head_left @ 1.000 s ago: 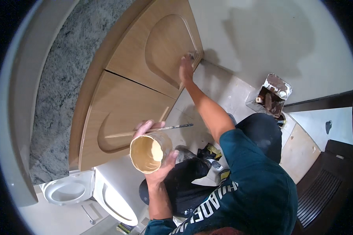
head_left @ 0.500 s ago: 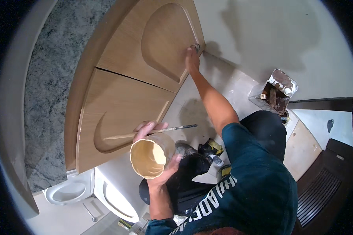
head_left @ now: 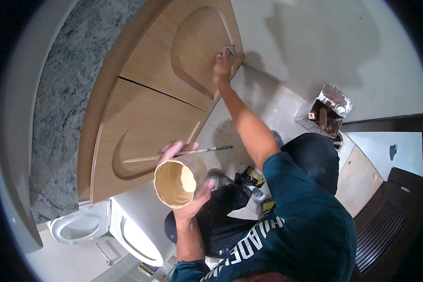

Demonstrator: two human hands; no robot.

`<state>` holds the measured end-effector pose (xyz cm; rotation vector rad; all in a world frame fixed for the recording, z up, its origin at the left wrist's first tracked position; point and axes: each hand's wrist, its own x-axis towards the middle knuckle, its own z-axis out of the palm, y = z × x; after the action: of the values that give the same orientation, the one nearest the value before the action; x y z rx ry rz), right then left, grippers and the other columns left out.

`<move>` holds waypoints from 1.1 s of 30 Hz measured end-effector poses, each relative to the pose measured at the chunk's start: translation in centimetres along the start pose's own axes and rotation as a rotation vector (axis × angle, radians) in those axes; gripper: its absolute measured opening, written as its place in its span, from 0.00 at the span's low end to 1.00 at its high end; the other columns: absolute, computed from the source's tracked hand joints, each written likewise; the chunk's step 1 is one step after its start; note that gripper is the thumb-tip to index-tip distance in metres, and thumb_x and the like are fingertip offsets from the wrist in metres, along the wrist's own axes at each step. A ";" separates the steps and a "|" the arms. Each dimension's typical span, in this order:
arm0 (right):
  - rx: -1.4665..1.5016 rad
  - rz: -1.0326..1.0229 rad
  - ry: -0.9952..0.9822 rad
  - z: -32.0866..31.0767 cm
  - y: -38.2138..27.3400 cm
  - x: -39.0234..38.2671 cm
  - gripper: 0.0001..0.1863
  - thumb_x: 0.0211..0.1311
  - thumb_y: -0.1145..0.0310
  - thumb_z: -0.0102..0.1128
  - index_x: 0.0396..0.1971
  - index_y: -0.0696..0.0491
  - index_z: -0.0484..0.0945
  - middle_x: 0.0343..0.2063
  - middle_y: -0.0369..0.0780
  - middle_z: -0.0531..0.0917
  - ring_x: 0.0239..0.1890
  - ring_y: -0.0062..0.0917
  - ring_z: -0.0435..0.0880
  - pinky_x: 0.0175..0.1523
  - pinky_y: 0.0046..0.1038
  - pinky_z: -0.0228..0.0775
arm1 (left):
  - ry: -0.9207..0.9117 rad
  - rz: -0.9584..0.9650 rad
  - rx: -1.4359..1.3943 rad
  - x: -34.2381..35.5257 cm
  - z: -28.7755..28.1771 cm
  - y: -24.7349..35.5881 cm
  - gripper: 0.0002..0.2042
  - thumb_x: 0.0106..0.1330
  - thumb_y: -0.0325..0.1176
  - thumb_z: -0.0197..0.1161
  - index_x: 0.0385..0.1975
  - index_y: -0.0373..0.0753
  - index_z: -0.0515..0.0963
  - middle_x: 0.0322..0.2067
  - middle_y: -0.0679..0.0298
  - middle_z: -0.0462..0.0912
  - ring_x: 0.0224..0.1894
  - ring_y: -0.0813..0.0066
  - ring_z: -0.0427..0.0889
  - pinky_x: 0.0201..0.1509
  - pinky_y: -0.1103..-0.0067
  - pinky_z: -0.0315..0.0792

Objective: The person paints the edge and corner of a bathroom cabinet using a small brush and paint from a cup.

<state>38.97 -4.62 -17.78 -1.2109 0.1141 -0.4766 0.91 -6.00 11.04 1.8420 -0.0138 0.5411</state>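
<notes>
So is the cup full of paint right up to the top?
No, the cup in the left hand looks empty inside, showing only its pale, stained walls.

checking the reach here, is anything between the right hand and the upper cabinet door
Nothing visible does. The right hand is already on the upper cabinet door, at its right edge, with the arm stretched over bare floor. The left hand holds a cup and a thin brush lower down, clear of that reach.
</notes>
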 end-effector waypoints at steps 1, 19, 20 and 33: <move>-0.162 0.041 -0.094 0.7 0.7 -3.5 0.26 0.76 0.66 0.52 0.71 0.56 0.69 0.73 0.51 0.66 0.73 0.40 0.69 0.76 0.38 0.57 | 0.052 -0.063 0.016 -1.2 -1.2 -0.9 0.45 0.48 0.39 0.83 0.67 0.33 0.66 0.58 0.54 0.71 0.58 0.57 0.82 0.64 0.62 0.72; -0.184 -0.161 -0.035 4.4 -9.5 -6.6 0.20 0.65 0.83 0.56 0.56 0.57 0.79 0.58 0.51 0.79 0.61 0.42 0.78 0.64 0.33 0.72 | 0.054 -0.094 0.057 -3.5 -3.0 -1.1 0.46 0.47 0.35 0.83 0.68 0.33 0.65 0.61 0.53 0.68 0.59 0.55 0.81 0.64 0.62 0.73; -0.152 -0.289 -0.077 5.4 -11.7 -7.9 0.22 0.66 0.83 0.54 0.60 0.58 0.77 0.63 0.52 0.75 0.67 0.43 0.74 0.67 0.36 0.70 | 0.071 -0.089 0.043 -3.6 -3.0 -1.2 0.46 0.47 0.36 0.83 0.68 0.34 0.65 0.61 0.53 0.68 0.59 0.55 0.81 0.64 0.62 0.73; -0.478 0.390 -0.367 -2.1 -1.0 -8.7 0.36 0.80 0.45 0.41 0.73 0.58 0.64 0.68 0.57 0.72 0.71 0.53 0.69 0.76 0.45 0.56 | 0.049 -0.032 0.085 -2.8 -2.4 -1.0 0.46 0.48 0.39 0.83 0.67 0.35 0.65 0.59 0.53 0.71 0.58 0.58 0.81 0.64 0.63 0.72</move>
<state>30.15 -3.11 -19.10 -1.6786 0.1500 0.1304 -2.24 -4.21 9.71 1.9082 0.0727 0.5712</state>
